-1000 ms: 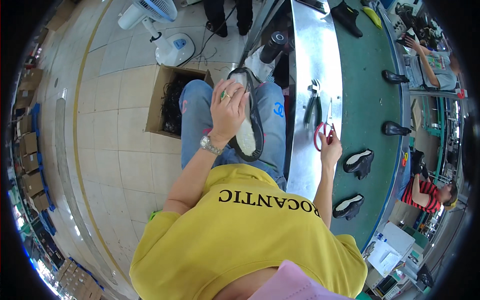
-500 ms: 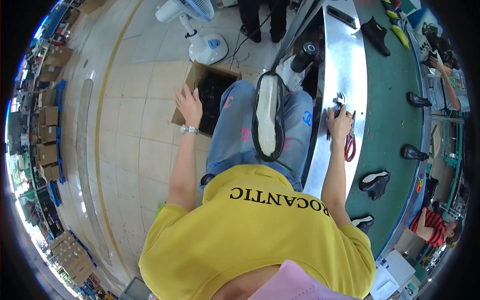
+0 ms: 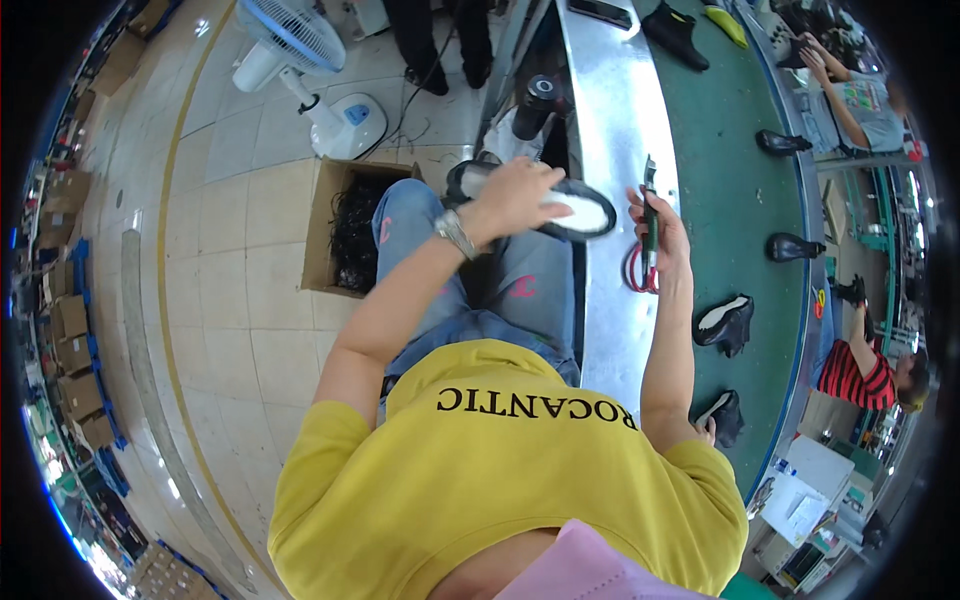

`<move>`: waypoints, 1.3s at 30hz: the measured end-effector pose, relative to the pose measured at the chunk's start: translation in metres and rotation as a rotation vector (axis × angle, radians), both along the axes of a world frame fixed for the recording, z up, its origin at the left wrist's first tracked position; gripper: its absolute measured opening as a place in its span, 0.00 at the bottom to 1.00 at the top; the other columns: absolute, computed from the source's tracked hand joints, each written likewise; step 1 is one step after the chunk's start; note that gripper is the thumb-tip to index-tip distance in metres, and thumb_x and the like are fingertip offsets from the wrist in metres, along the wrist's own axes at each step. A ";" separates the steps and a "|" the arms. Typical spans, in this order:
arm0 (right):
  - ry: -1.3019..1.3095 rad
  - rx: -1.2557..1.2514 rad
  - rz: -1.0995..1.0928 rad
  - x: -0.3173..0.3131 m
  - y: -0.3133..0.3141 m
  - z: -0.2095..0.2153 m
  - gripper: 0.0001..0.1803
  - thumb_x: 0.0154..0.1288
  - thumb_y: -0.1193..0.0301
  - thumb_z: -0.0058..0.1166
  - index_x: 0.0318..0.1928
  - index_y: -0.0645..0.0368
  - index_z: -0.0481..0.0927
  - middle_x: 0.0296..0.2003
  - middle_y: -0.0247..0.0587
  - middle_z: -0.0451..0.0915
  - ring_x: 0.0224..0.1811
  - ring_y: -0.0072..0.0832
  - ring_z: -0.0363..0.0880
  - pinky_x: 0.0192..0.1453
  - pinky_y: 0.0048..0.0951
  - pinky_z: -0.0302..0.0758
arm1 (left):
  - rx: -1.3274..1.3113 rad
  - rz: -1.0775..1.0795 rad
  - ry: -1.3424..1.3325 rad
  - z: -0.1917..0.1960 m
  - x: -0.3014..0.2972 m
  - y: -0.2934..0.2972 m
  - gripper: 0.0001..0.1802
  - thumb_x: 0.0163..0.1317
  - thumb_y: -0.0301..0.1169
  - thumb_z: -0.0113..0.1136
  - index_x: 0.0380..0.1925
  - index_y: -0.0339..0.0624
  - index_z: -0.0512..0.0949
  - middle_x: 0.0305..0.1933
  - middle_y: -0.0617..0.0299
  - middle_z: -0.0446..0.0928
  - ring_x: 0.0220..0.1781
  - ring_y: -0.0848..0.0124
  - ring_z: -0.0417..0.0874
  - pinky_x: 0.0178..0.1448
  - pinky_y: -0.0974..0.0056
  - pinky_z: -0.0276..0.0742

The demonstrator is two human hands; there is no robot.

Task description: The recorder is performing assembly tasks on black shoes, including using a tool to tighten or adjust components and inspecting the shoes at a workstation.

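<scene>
My left hand (image 3: 512, 203) is laid over a black shoe (image 3: 588, 212) with a white sole face, its fingers gripping the shoe across the middle. The shoe lies sideways above my knees, sole up, its toe end near the metal bench. Above the metal bench top (image 3: 612, 335), my right hand (image 3: 664, 235) is closed round a pliers-like tool (image 3: 651, 205) with a metal head and dark handles, held upright. Red-handled scissors (image 3: 632, 272) lie on the bench just beside that hand.
A green conveyor belt (image 3: 690, 150) carries several black shoes, including one boot (image 3: 727, 325). Another person's fingers (image 3: 707, 431) touch a shoe by my right elbow. An open carton (image 3: 318, 225) of black material stands left of my knees; a fan (image 3: 345, 125) and dark bottle (image 3: 536, 105) are beyond.
My left hand has left the carton's side and taken hold of the shoe, which has turned from lengthwise to crosswise. My right hand has lifted the pliers-like tool off the bench.
</scene>
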State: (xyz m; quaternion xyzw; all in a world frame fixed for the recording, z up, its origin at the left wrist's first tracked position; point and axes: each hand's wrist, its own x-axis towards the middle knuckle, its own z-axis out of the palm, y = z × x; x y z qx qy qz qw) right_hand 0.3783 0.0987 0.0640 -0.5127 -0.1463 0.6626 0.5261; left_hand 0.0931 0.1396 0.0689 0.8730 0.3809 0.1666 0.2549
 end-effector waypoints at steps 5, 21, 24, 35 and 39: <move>-0.188 0.015 0.370 -0.023 -0.015 0.056 0.33 0.67 0.69 0.57 0.69 0.59 0.62 0.44 0.43 0.84 0.29 0.18 0.80 0.15 0.08 0.60 | -0.241 -0.123 -0.244 -0.015 -0.022 0.070 0.24 0.61 0.47 0.62 0.53 0.45 0.81 0.49 0.48 0.82 0.49 0.54 0.82 0.53 0.58 0.75; -0.790 0.031 1.098 -0.075 0.030 0.094 0.37 0.72 0.71 0.48 0.76 0.53 0.47 0.35 0.36 0.79 0.33 0.21 0.78 0.36 0.25 0.76 | 0.206 0.302 0.013 -0.009 0.002 -0.023 0.46 0.40 0.29 0.75 0.61 0.29 0.64 0.62 0.48 0.70 0.66 0.52 0.67 0.71 0.53 0.61; -1.113 0.252 0.983 -0.077 0.000 0.074 0.33 0.74 0.69 0.46 0.74 0.58 0.52 0.21 0.37 0.74 0.19 0.23 0.73 0.26 0.29 0.75 | 0.266 0.361 -0.128 -0.016 0.007 -0.032 0.43 0.40 0.27 0.74 0.60 0.31 0.66 0.58 0.48 0.73 0.64 0.54 0.70 0.70 0.53 0.62; -1.606 0.568 1.092 -0.065 0.021 0.113 0.33 0.66 0.69 0.54 0.70 0.55 0.60 0.24 0.60 0.79 0.28 0.53 0.80 0.35 0.48 0.75 | 0.568 0.233 0.076 -0.035 -0.002 -0.031 0.41 0.51 0.36 0.67 0.64 0.29 0.65 0.62 0.42 0.69 0.66 0.49 0.68 0.71 0.51 0.62; -1.352 0.504 0.663 -0.083 0.027 0.093 0.33 0.65 0.69 0.55 0.69 0.57 0.61 0.28 0.63 0.80 0.31 0.60 0.79 0.38 0.53 0.73 | 0.603 0.232 0.082 -0.039 0.004 -0.027 0.41 0.52 0.38 0.66 0.64 0.28 0.65 0.64 0.40 0.68 0.66 0.48 0.68 0.71 0.50 0.61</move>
